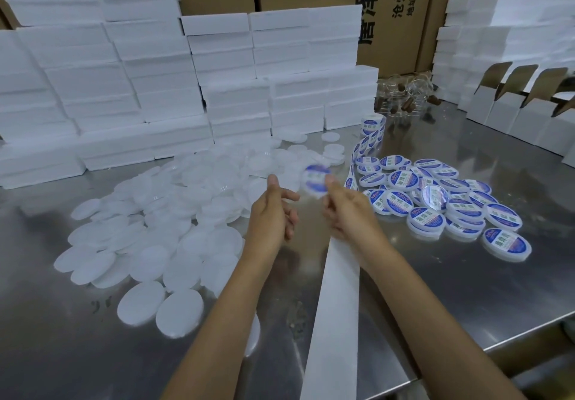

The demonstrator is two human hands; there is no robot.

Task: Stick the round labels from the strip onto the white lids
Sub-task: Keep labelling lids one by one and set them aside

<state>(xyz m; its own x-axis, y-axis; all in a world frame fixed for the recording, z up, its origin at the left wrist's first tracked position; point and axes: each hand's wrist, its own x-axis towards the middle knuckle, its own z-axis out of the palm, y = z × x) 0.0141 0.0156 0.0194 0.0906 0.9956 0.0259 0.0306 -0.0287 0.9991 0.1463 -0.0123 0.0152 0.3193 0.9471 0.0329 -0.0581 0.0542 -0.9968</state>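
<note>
Right hand (337,205) is pinching a labelled lid (315,181) mid-frame; left hand (273,210) is hanging relaxed, holding nothing. Judged next: discarding onto the labelled pile (441,200) at right.

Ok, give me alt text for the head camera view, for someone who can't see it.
Over a steel table, the right hand holds a blurred labelled lid while the left hand hangs open beside it. Plain white lids lie left, labelled lids right, the label strip between.
</note>
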